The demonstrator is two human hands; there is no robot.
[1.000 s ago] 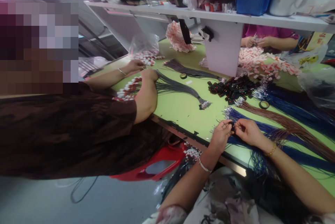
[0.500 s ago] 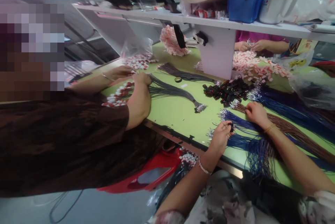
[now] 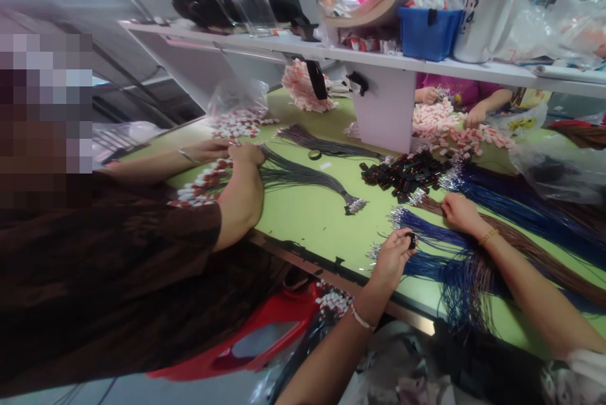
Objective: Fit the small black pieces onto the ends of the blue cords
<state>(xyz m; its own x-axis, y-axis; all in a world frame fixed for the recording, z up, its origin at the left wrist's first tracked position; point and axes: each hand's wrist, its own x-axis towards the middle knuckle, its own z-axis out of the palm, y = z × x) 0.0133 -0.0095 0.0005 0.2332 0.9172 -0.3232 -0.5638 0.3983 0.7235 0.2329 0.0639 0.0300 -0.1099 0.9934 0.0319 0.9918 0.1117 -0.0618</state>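
Between the fingertips of my left hand [image 3: 394, 258] is a small black plastic connector housing [image 3: 411, 241]. That hand is near the table's front edge, over the metal-tipped ends of blue wires [image 3: 426, 266]. My right hand [image 3: 461, 212] rests with bent fingers on a bundle of brown wires [image 3: 506, 238], pinching at it close to its silver terminals [image 3: 417, 197]. How many wires it grips is hidden. A bundle of violet-blue wires [image 3: 421, 226] lies between my hands. Just beyond them sits a heap of black connector housings [image 3: 402, 176].
At my left, a co-worker's hands [image 3: 243, 151] work at dark grey wires [image 3: 307, 171] beside red-and-white connectors [image 3: 203, 184]. Across the table, another person's hands [image 3: 476, 116] are at pink-white connectors [image 3: 433, 116]. A shelf [image 3: 284, 45] with a blue bin [image 3: 430, 33] crosses above.
The view has tilted slightly, shifting things left and down. My hands keep nearly the same pose. The person across has parted their hands, one now lower at the pink-white pile.
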